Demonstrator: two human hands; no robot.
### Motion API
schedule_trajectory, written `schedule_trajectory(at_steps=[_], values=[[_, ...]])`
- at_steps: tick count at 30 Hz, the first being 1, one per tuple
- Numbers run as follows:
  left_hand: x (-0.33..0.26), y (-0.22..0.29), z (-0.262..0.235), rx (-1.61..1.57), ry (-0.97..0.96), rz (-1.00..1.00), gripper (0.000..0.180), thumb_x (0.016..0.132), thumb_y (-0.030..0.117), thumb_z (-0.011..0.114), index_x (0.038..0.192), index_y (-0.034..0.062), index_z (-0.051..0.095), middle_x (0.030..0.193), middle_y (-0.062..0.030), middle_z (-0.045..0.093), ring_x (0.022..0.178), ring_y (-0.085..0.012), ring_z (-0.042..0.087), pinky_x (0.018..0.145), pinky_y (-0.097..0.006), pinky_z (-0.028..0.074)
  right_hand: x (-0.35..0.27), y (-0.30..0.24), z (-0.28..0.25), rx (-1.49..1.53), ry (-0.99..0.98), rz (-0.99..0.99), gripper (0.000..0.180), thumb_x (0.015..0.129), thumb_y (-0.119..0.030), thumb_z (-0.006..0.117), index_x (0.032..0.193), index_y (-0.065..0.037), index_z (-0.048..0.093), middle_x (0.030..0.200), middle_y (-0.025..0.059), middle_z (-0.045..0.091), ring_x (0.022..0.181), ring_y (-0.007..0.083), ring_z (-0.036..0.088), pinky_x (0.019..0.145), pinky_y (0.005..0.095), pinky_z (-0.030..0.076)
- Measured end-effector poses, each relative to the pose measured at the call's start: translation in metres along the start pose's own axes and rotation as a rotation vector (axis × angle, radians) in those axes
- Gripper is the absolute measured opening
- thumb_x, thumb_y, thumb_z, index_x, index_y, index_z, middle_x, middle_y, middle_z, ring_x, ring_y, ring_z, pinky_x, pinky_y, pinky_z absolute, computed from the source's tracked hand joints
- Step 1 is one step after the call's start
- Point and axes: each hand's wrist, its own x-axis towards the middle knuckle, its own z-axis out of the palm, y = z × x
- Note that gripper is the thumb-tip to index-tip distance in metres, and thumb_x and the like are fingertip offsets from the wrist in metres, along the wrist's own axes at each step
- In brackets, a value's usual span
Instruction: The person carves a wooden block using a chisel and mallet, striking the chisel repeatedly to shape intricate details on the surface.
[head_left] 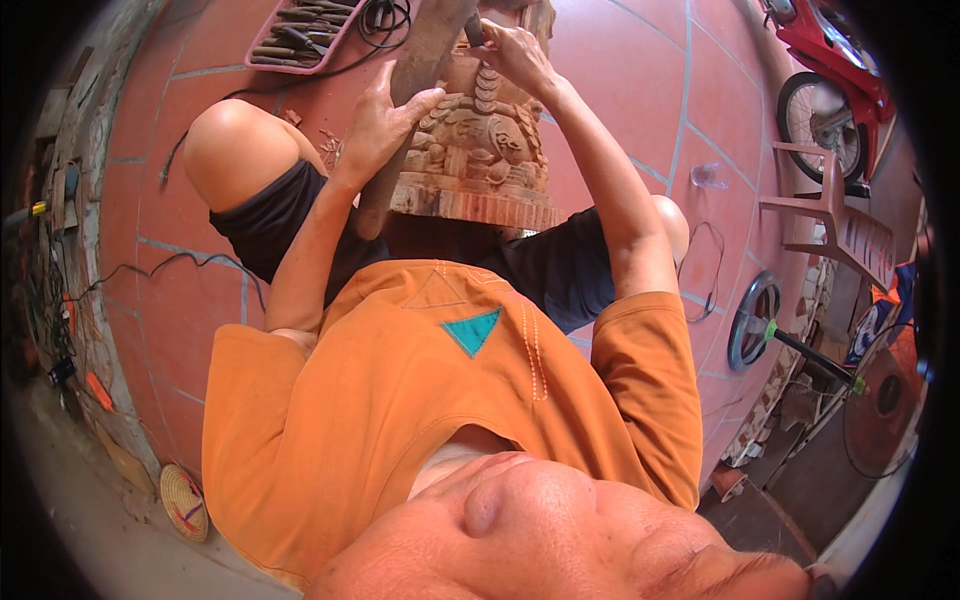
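A carved wooden sculpture [485, 150], with rounded relief shapes and a column of stacked discs, stands between my legs. Along its left side slants a long, smooth brown piece of wood [378, 195]; whether it is joined to the carving I cannot tell. My left hand [385, 122] grips this piece, its thumb laid across the top and most of its fingers hidden. At the upper part of the carving, my right hand [510, 58] is closed round a short dark tool [474, 28], whose working end is not clear.
A pink tray [305, 35] of carving tools lies at the far left, beside a dark cable [385, 22]. On the right are a clear plastic cup [708, 176], a plastic chair [835, 215], a red motorbike [835, 60] and a round stand base [754, 320]. Red tiles [630, 80] cover the floor.
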Motion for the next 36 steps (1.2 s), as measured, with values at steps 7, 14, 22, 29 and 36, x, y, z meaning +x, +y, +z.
schedule_trajectory(at_steps=[7,14,22,29,36], values=[[0.003,-0.011,0.005,0.200,0.082,0.027,0.060,0.092,0.036,0.073,0.132,-0.0036,0.054,0.107,-0.0138,0.072,0.093,-0.0181,0.069,0.084,-0.032,0.053,0.003,-0.004,0.000,-0.009,-0.016,0.000,0.031,0.089,-0.032,0.073,0.107,-0.008,0.066,0.086,0.0180,0.072,0.085,0.0374,0.071,0.076,0.0494,0.054],[0.004,-0.008,0.001,0.019,-0.005,-0.017,0.059,0.091,0.037,0.074,0.129,-0.0042,0.055,0.107,-0.0174,0.070,0.096,-0.0231,0.068,0.084,-0.035,0.051,-0.004,-0.002,-0.007,0.009,-0.051,0.094,0.031,0.092,-0.033,0.072,0.113,-0.011,0.067,0.095,0.0151,0.075,0.091,0.0327,0.073,0.080,0.0458,0.056],[0.002,-0.001,0.004,0.028,0.032,0.069,0.062,0.090,0.040,0.074,0.130,-0.0040,0.054,0.103,-0.0173,0.069,0.090,-0.0207,0.067,0.079,-0.033,0.051,-0.008,-0.006,-0.010,0.001,-0.093,0.124,0.032,0.094,-0.034,0.072,0.114,-0.010,0.067,0.099,0.0167,0.075,0.095,0.0325,0.074,0.081,0.0449,0.057],[0.003,-0.003,0.009,0.199,-0.017,0.014,0.066,0.090,0.039,0.075,0.132,-0.0066,0.053,0.108,-0.0239,0.072,0.102,-0.0285,0.072,0.090,-0.038,0.054,-0.008,-0.003,-0.003,0.042,-0.022,0.050,0.024,0.092,-0.025,0.071,0.107,-0.008,0.065,0.084,0.0185,0.071,0.083,0.0376,0.071,0.074,0.0488,0.053],[0.001,0.002,0.011,0.070,0.093,0.100,0.059,0.092,0.034,0.074,0.132,-0.0042,0.054,0.103,-0.0132,0.071,0.091,-0.0138,0.066,0.083,-0.030,0.052,-0.006,-0.004,-0.010,-0.061,-0.073,0.081,0.030,0.093,-0.032,0.072,0.114,-0.012,0.066,0.097,0.0149,0.076,0.094,0.0319,0.074,0.080,0.0452,0.058]])
